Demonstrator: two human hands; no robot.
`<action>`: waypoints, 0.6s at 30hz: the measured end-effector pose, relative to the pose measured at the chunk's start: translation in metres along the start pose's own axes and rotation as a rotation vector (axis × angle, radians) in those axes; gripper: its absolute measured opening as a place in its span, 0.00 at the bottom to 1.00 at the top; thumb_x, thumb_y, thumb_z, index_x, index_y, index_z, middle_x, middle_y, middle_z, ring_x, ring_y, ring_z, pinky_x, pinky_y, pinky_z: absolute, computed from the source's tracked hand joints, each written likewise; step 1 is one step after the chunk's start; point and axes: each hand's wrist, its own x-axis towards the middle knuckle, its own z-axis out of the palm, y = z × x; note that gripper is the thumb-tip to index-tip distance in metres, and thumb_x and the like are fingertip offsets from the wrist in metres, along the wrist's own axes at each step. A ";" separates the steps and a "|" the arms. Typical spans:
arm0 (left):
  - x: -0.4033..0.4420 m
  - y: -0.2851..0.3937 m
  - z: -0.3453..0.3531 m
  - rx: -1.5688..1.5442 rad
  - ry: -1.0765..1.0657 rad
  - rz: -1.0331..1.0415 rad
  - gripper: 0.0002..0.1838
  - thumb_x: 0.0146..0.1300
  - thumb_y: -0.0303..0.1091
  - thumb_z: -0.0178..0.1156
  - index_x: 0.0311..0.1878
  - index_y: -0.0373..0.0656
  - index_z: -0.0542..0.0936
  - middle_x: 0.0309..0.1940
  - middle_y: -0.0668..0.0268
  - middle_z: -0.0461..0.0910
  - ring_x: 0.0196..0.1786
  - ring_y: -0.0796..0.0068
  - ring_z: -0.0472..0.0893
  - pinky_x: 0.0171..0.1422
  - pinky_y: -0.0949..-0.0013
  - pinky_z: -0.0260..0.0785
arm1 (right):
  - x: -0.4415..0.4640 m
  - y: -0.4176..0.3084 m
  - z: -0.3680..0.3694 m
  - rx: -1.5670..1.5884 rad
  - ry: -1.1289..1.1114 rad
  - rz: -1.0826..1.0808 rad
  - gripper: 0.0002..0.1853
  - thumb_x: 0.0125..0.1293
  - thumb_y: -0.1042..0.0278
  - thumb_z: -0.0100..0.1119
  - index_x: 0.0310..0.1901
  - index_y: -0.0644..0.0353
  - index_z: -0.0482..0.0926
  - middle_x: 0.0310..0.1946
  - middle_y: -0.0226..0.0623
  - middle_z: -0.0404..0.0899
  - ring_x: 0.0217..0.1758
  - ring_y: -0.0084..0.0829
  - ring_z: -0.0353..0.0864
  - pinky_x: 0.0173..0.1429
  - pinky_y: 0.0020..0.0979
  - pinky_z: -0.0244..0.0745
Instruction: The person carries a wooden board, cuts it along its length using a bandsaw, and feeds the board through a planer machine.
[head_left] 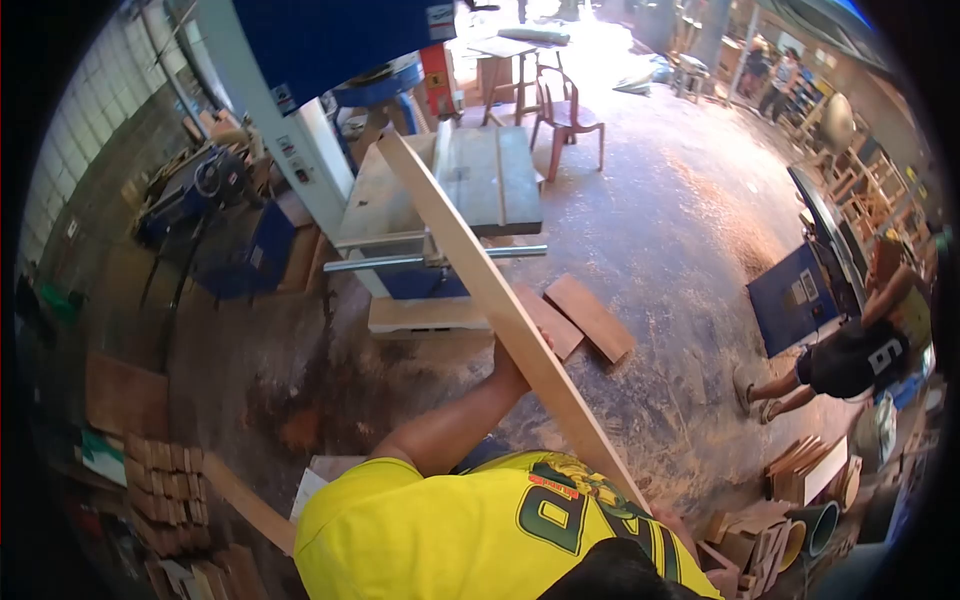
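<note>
The left hand (508, 362) is curled around a long, pale plank (470, 262) at about its middle, reaching beneath it so that fingertips show at the edge toward 3 o'clock. The right hand (673, 522) is just beside the plank's near end, at 5 o'clock in the view, and mostly hidden by the yellow shirt (420, 530) — I cannot tell whether it grips. The plank slants from that near end up to 11 o'clock, where its far end is over the saw table (518, 180); whether wood and table touch there I cannot tell.

Beyond the left hand, toward 1 o'clock, two reddish boards (590, 318) lie side by side on the floor. A metal rail (350, 265) runs along the near edge of the saw table, crossed by the plank, and a pale timber block (430, 316) sits at the machine's foot. The blue saw housing (320, 40) rises at 11 o'clock; a reddish chair (570, 120) stands at 1 o'clock.

Farther out, sawdust (715, 195) is spread at 2 o'clock. At 3 o'clock a co-worker (850, 360) in dark shorts stands beside a blue machine (795, 300), with stacked boards (800, 470) at 4 o'clock. At 8 o'clock there are piled wooden pieces (165, 500), and between 9 and 10 another blue machine with a dark motor (215, 180)
</note>
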 end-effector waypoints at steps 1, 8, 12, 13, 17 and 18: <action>-0.003 -0.006 0.005 0.066 0.007 0.005 0.22 0.67 0.53 0.45 0.39 0.41 0.75 0.29 0.59 0.78 0.36 0.60 0.79 0.41 0.54 0.75 | 0.001 0.014 0.002 -0.136 0.080 -0.114 0.28 0.70 0.45 0.46 0.47 0.66 0.80 0.41 0.48 0.83 0.45 0.35 0.81 0.51 0.36 0.72; 0.005 -0.050 -0.027 0.061 0.023 -0.091 0.13 0.69 0.44 0.45 0.36 0.45 0.72 0.28 0.64 0.74 0.35 0.67 0.77 0.49 0.59 0.74 | -0.029 0.079 0.033 0.245 -0.032 0.162 0.31 0.68 0.39 0.47 0.50 0.63 0.81 0.47 0.47 0.82 0.52 0.39 0.79 0.58 0.37 0.69; 0.004 -0.067 0.006 0.103 0.209 -0.129 0.20 0.67 0.53 0.49 0.27 0.48 0.73 0.19 0.68 0.70 0.24 0.68 0.75 0.35 0.64 0.75 | -0.044 0.094 0.044 0.127 -0.035 0.235 0.31 0.67 0.38 0.48 0.51 0.62 0.81 0.50 0.46 0.81 0.53 0.38 0.78 0.58 0.35 0.69; 0.021 -0.067 -0.009 0.103 0.199 -0.133 0.20 0.67 0.53 0.49 0.27 0.48 0.73 0.19 0.68 0.70 0.24 0.68 0.75 0.35 0.64 0.75 | -0.053 0.082 0.045 0.052 0.021 0.171 0.32 0.66 0.37 0.48 0.52 0.61 0.80 0.51 0.47 0.80 0.53 0.38 0.78 0.58 0.36 0.69; 0.033 -0.063 -0.015 0.066 -0.020 -0.297 0.20 0.64 0.52 0.50 0.25 0.46 0.75 0.22 0.65 0.76 0.29 0.67 0.79 0.46 0.62 0.77 | -0.085 0.075 0.063 0.105 0.007 0.234 0.33 0.67 0.36 0.46 0.52 0.60 0.80 0.51 0.45 0.80 0.53 0.37 0.78 0.57 0.36 0.70; 0.029 -0.059 -0.009 0.096 0.033 -0.313 0.21 0.64 0.53 0.51 0.25 0.46 0.74 0.22 0.66 0.75 0.28 0.67 0.78 0.45 0.62 0.77 | -0.086 0.071 0.068 0.109 0.007 0.254 0.33 0.67 0.36 0.45 0.53 0.60 0.80 0.51 0.45 0.80 0.53 0.37 0.78 0.57 0.36 0.70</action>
